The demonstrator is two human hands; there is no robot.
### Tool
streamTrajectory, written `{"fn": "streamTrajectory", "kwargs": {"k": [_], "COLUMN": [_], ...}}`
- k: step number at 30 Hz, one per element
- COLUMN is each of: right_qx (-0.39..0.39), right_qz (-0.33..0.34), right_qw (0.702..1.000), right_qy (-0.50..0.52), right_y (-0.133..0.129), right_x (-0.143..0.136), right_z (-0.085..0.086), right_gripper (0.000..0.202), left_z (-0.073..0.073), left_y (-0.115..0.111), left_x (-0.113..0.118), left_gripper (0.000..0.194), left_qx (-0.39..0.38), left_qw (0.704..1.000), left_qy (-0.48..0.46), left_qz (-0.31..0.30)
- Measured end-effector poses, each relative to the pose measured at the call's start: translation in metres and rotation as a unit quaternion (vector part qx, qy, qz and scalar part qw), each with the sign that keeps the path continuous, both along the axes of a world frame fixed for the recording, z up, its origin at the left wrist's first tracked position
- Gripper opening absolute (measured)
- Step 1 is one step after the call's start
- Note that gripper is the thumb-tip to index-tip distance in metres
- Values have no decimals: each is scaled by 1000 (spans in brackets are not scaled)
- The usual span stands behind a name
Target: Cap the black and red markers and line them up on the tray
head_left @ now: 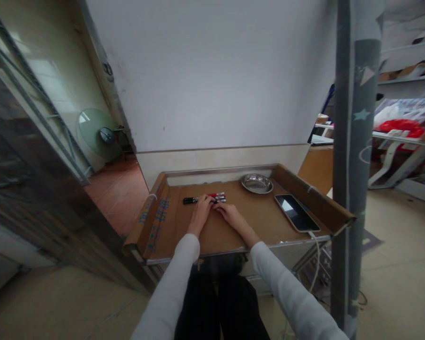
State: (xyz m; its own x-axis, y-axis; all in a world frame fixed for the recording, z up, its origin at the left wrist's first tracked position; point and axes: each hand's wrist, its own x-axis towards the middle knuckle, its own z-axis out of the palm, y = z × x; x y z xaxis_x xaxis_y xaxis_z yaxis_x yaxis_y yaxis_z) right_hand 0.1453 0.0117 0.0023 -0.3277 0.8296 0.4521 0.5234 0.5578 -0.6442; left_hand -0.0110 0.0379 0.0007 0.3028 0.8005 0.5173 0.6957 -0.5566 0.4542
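Note:
On the cardboard-lined table lie several slim, pen-like pieces: a black one (188, 200) and a red one (216, 194), with shiny metal parts. Their exact kind is too small to tell. My left hand (201, 210) rests over the row, its fingers bent down among the pieces. Close beside it, my right hand (230, 213) reaches in from the right with fingertips drawn together at the metal ends. The two hands' fingertips meet or nearly meet, and what lies between them is hidden.
A round metal dish (257, 183) stands at the back right of the cardboard tray (177, 236). A phone (297, 213) with a white cable (317, 264) lies near the right edge. Raised cardboard sides flank the surface. A grey pole (357, 179) rises to the right.

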Motion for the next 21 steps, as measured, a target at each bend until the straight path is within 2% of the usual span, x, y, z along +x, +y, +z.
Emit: {"fn": "streamTrajectory", "kwargs": {"k": [5, 7, 10, 14, 17, 21], "right_qx": [21, 42, 76, 82, 78, 61], "right_qz": [10, -18, -97, -160, -154, -135], "right_qw": [999, 998, 989, 976, 978, 987], "right_qy": [-27, -36, -86, -127, -116, -68], "right_y": [-6, -9, -12, -11, -7, 1], "right_x": [2, 8, 16, 21, 20, 19], "right_z": [0, -2, -4, -9, -14, -18], "right_gripper": [25, 23, 20, 12, 7, 7], "left_z": [3, 5, 5, 5, 6, 7], "left_y": [-6, -10, -13, -18, -21, -21], "left_x": [-4, -6, -9, -10, -8, -5], "left_gripper": [21, 22, 22, 16, 13, 7], "left_qx": [10, 17, 25, 6, -13, -25], "left_qw": [1000, 1000, 999, 998, 995, 997], "left_qy": [6, -4, -23, -8, 26, 33], "left_qz": [9, 9, -4, -63, -91, -71]}}
